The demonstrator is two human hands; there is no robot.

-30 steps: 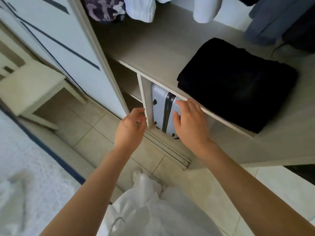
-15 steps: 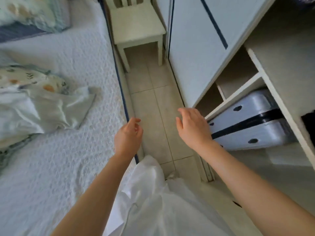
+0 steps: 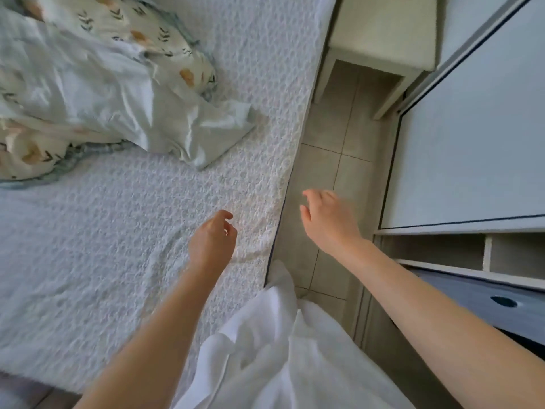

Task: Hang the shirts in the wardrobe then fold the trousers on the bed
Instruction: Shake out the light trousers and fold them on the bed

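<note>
The left hand [image 3: 213, 240] is being held just above the bed [image 3: 118, 246], near its right edge, its fingers loosely curled and nothing being gripped. The right hand [image 3: 327, 219] is being held over the tiled floor [image 3: 324, 137] between the bed and the wardrobe [image 3: 472, 137], its fingers relaxed, slightly bent and empty. A pale silky garment [image 3: 124, 95] is lying crumpled toward the bed's far left corner, partly over a floral quilt [image 3: 138, 28], one end pointing toward the right edge. A grey suitcase [image 3: 472, 293] is being kept in the wardrobe's lowest compartment.

Bed [image 3: 118, 231] cover: textured matt cloth; garment [image 3: 132, 107]: satiny sheen; floor [image 3: 333, 160]: matt tile.
</note>
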